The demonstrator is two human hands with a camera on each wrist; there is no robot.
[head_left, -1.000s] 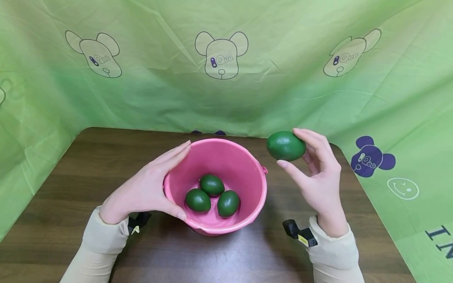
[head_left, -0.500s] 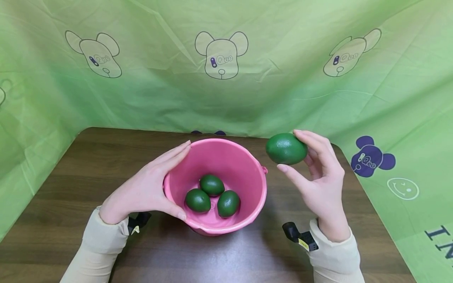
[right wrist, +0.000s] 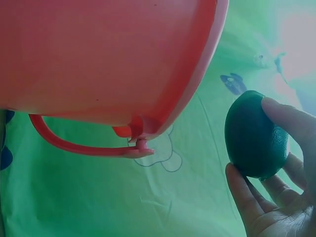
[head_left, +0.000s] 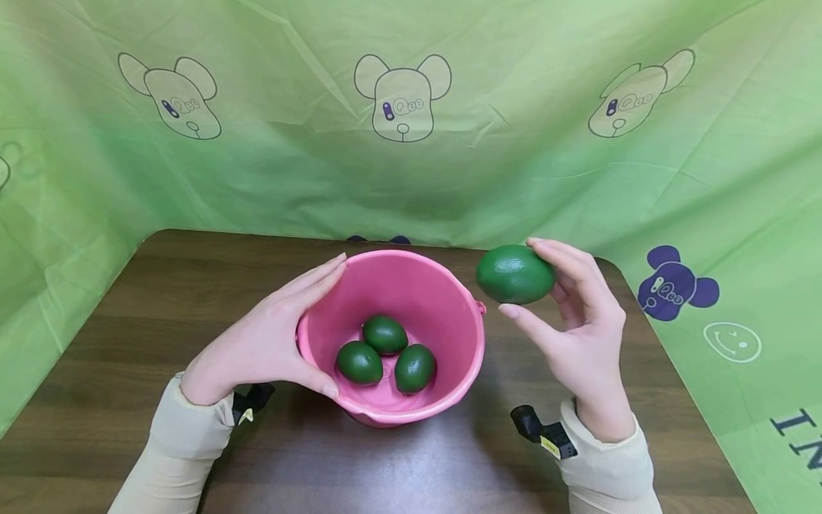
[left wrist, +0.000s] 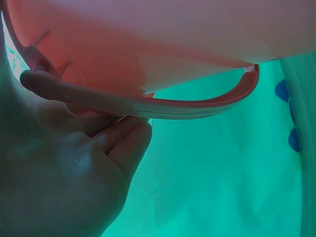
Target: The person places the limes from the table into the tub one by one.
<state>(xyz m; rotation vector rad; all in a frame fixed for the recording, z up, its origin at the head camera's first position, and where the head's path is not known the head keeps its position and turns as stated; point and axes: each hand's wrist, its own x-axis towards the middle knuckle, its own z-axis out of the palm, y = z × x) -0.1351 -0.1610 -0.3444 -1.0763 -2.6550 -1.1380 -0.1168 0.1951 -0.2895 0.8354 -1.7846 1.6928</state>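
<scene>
A pink bucket [head_left: 457, 321] stands on the table with three dark green avocados inside, among them a rear avocado [head_left: 384, 335], a left avocado [head_left: 359, 363] and a right avocado [head_left: 414, 368]. My left hand [head_left: 270, 335] grips the bucket's left side at the rim, thumb at the near edge and fingers at the far edge. Beyond the rim's right side, my right hand [head_left: 581, 321] holds a fourth glossy avocado [head_left: 516, 274] up between thumb and fingertips. The right wrist view shows this avocado [right wrist: 254, 136] apart from the bucket wall.
The bucket's pink handle [left wrist: 182, 109] hangs beside its outer wall, joined at a small lug [right wrist: 143, 143] near the rim. A brown wooden table [head_left: 193, 285] lies beneath. Green printed cloth [head_left: 289, 164] rises behind it and along both sides.
My right hand has come slightly toward me with its avocado, which sits a little lower and further left in the head view. My left hand and the bucket stay where they were.
</scene>
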